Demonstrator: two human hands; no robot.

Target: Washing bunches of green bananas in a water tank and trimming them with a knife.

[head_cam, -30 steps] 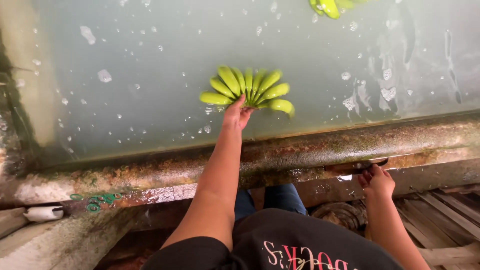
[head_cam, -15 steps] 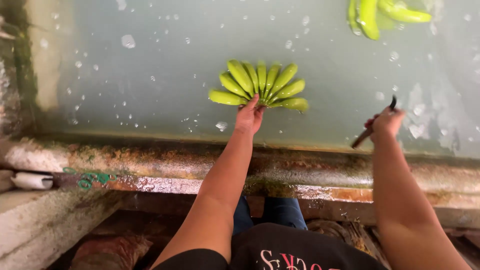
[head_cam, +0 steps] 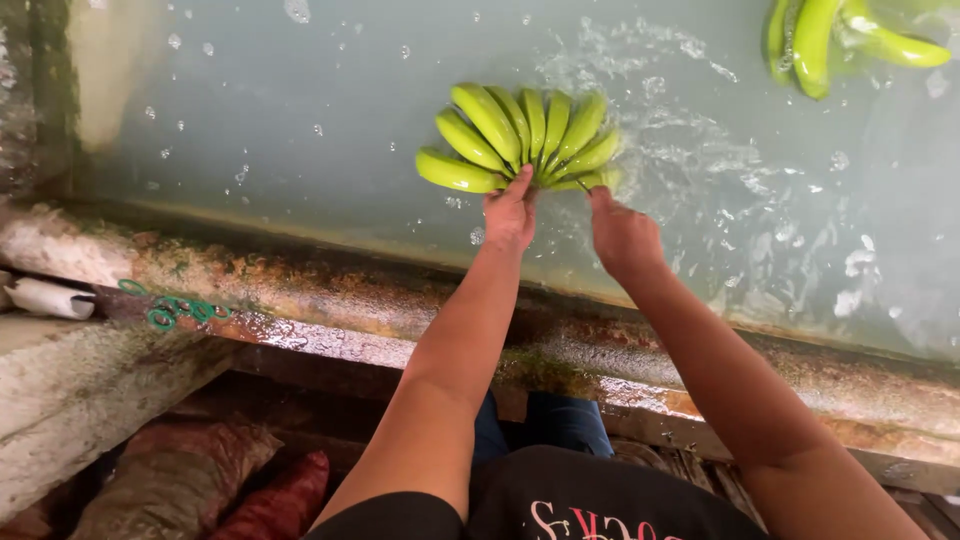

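Pale, cloudy water fills the wash tank (head_cam: 300, 120) in front of you, its rusted, mossy rim running across the head view below your arms. Since a moment ago your right hand (head_cam: 622, 232) has come off the rim and out over the water, so both hands now meet at the green banana cluster (head_cam: 520, 140); the splashes just right of it are fresh. You now have two hands at the crown end of the cluster, where before only your left held it.

Your left hand (head_cam: 510, 212) is closed on the crown, fingers wrapped at the base of the fan. Your right hand is curled just beside it; a thin dark tip pokes out toward the crown, but I cannot tell exactly what you are pinching.

That cluster floats near the tank's near wall, fingers fanned away from you, firm, glossy and unripe green. More green bananas (head_cam: 830, 40) drift well apart at the top right.
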